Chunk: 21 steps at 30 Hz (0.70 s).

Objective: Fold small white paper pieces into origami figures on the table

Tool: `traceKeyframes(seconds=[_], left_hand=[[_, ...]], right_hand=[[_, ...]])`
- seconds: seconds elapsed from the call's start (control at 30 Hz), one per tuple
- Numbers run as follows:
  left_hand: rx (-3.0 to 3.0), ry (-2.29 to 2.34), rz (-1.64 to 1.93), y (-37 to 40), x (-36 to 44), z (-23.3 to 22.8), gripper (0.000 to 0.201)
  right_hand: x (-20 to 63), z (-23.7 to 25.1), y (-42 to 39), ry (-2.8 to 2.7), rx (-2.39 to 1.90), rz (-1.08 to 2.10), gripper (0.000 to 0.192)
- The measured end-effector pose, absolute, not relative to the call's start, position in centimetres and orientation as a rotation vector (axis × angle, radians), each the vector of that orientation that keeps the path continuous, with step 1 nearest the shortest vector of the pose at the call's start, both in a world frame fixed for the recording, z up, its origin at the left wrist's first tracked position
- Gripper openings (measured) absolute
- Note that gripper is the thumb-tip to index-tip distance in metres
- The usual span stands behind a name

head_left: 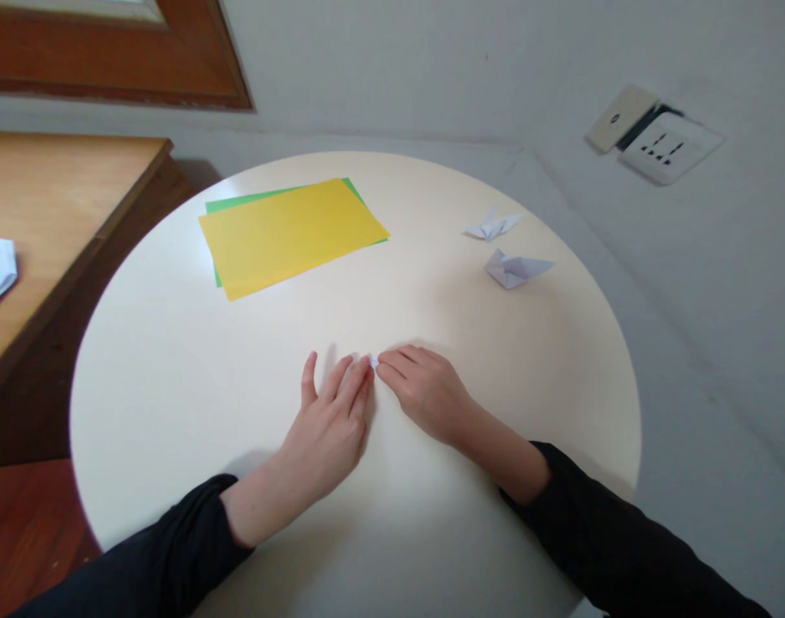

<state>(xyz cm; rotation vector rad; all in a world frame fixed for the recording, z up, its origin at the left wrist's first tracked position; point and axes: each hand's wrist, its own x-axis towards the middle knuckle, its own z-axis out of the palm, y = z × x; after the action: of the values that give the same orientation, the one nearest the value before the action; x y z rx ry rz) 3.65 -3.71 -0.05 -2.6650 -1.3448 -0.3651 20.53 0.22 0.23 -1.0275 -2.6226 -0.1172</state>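
Both my hands rest on a round cream table (173,378), fingertips meeting at its middle. My left hand (328,425) lies flat with fingers spread, pressing on a small piece of white paper (373,360) of which only a corner shows. My right hand (424,390) has its fingers curled down onto the same paper, which is almost wholly hidden beneath the two hands.
A yellow sheet (289,233) lies over a green sheet (238,203) at the far left of the table. Two folded white paper figures (492,226) (514,269) sit at the far right. A wooden desk (51,215) stands left; a wall socket (669,148) is at right.
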Motion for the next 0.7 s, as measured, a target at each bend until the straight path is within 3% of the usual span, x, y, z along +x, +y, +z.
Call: traceKeyframes(seconds=[0.7], left_hand=[[-2.642, -1.335, -0.382, -3.64, 3.61, -0.22, 0.040]], right_hand=[[20.53, -0.38, -0.02, -2.593, -1.071, -0.260, 0.022]])
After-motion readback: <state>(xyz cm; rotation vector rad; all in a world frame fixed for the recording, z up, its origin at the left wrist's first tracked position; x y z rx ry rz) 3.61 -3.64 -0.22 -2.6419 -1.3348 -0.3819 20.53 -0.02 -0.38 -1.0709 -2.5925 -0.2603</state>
